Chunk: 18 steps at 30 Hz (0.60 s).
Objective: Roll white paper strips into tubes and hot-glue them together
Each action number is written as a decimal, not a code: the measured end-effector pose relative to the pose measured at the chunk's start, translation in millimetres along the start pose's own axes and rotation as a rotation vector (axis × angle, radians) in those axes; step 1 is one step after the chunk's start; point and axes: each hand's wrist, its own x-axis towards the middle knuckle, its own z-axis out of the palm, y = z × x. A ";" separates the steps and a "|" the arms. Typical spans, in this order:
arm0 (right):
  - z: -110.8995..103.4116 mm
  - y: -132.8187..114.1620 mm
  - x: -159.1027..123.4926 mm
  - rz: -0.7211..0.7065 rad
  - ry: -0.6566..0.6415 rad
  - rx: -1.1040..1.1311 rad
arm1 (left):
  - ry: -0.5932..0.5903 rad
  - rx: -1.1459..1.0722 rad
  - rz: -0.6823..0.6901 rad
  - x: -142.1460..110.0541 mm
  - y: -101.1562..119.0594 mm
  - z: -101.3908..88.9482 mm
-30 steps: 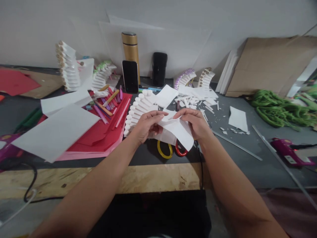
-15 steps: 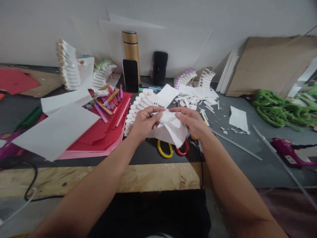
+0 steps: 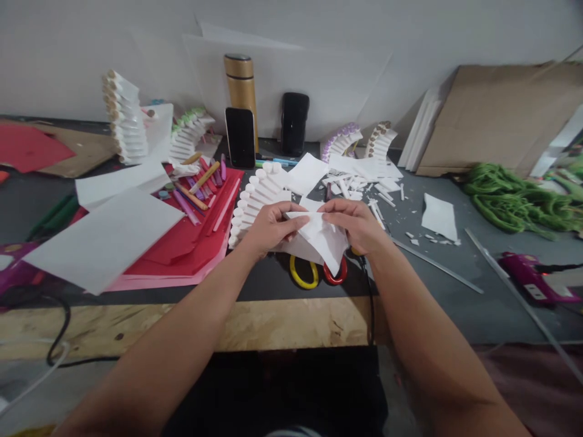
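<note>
Paper point(image 3: 324, 238), white and bent, was held between both hands just below the middle of the frame. Its long axis was slanted from the upper left, near the left thumb, down to the lower right, where a free corner was pointed toward the bottom of the frame, over the upper part of a red loop point(image 3: 336, 281). Its upper edge was laid nearly level across the frame. By the left hand point(image 3: 271, 229) the paper was pinched, the thumb being aimed rightward; by the right hand point(image 3: 359, 226) it was likewise pinched, with the fingertips turned leftward. Whether the pale paper hanging beneath the left fingers was part of the same sheet could not be told.

A yellow loop point(image 3: 304, 286) was set just left of the red one. Beside the left hand, a fan of white rolls point(image 3: 248, 200) was spread, and above the hands a small sheet point(image 3: 307, 174) was laid. White scraps point(image 3: 348, 185) were strewn above the right hand. Left of centre, red paper point(image 3: 168, 249) was stacked, with coloured rolls heaped on its upper part. At upper centre, a phone point(image 3: 240, 138) was propped before a gold flask point(image 3: 241, 91).
</note>
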 end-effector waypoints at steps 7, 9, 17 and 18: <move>8.6 -7.9 -3.9 0.067 -0.046 -0.080 | 0.147 0.008 0.082 2.1 -3.6 1.2; 8.6 -6.2 -3.0 0.080 -0.027 -0.105 | 0.156 0.027 0.097 2.3 -4.6 1.2; -2.1 -2.6 -0.8 0.014 0.005 -0.067 | 0.023 -0.045 0.084 -2.3 2.2 4.1; -2.5 -3.7 -0.9 -0.005 0.005 -0.063 | 0.011 -0.068 0.088 -2.8 3.3 3.8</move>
